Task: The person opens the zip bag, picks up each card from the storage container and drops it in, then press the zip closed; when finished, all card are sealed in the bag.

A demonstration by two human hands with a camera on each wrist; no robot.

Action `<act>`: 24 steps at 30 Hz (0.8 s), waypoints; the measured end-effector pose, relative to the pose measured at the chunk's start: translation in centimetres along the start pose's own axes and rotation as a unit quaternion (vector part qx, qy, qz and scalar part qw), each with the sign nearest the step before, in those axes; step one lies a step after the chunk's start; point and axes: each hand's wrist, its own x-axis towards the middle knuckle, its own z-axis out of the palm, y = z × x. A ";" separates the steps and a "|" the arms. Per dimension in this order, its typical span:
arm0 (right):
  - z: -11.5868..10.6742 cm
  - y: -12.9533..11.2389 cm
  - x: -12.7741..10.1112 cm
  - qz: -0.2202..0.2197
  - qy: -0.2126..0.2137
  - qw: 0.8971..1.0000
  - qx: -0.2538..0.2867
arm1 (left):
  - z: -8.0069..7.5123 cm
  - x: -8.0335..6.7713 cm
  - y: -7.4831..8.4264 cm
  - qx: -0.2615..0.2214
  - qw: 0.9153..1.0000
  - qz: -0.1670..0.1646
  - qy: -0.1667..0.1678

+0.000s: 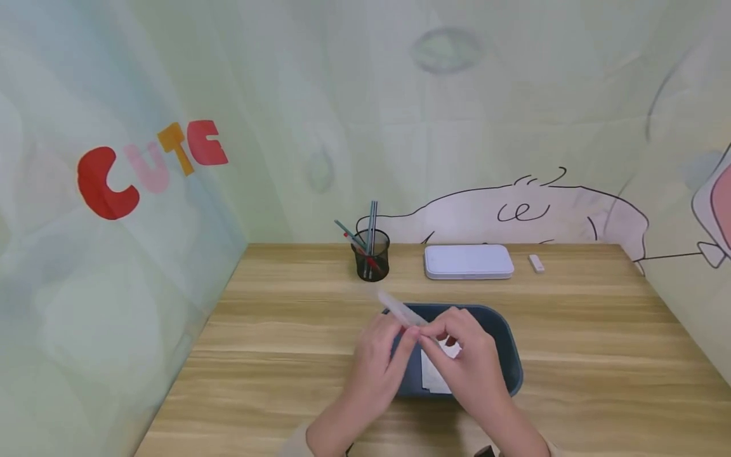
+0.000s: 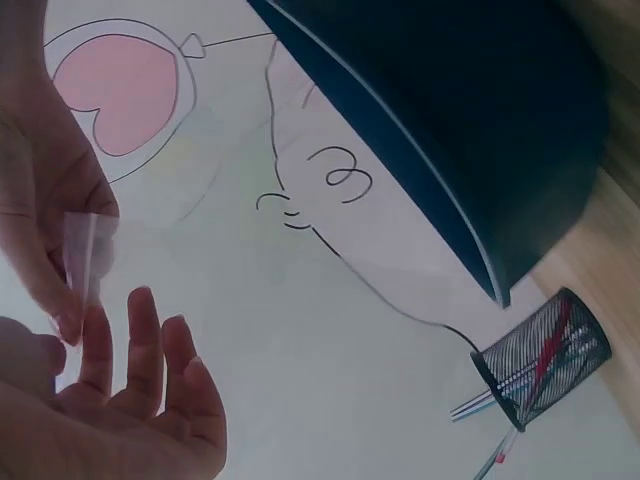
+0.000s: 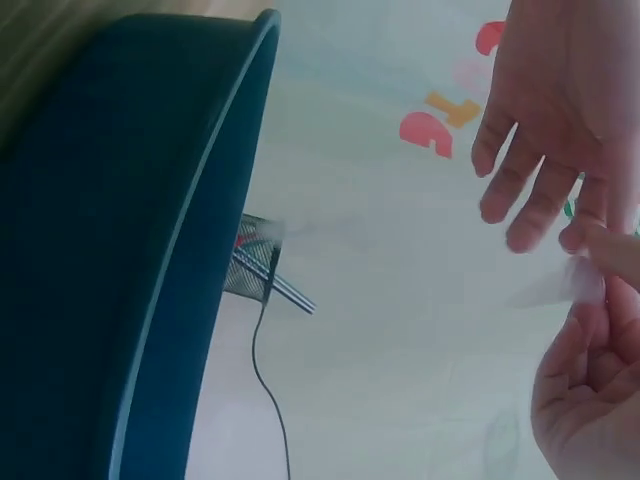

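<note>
Both hands met above the dark blue tray [image 1: 508,355], which sat near the front edge of the table [image 1: 599,355], roughly at its middle. Between them they held a clear plastic strip [image 1: 402,312], a thin translucent piece that angled up and away toward the back left, clear of the tray rather than resting in it. Holding it aloft over the tray looked like a way to work on it with both sets of fingertips at once, with anything dropped falling into the tray.

The right hand [image 1: 462,355] had its thumb and forefinger closed in a pinch on the near end of the strip, the other fingers curled loosely beneath (the right wrist view showed the strip gripped at the fingertips). The left hand [image 1: 379,355] was far more open: its fingers [image 2: 140,350] lay nearly straight and slightly spread, the tips touching or just beside the strip; whether they actually gripped it could not be told for sure.

Something white lay in the tray under the hands, mostly hidden. Along the back edge stood a mesh pen cup [image 1: 372,255] with pens, a white case [image 1: 468,261] beside it, and a small white block [image 1: 536,263] further right.
</note>
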 end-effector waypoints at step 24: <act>-1.2 -0.5 0.4 0.239 -0.108 0.924 0.276 | -1.9 0.1 1.3 -0.046 0.998 0.045 -0.023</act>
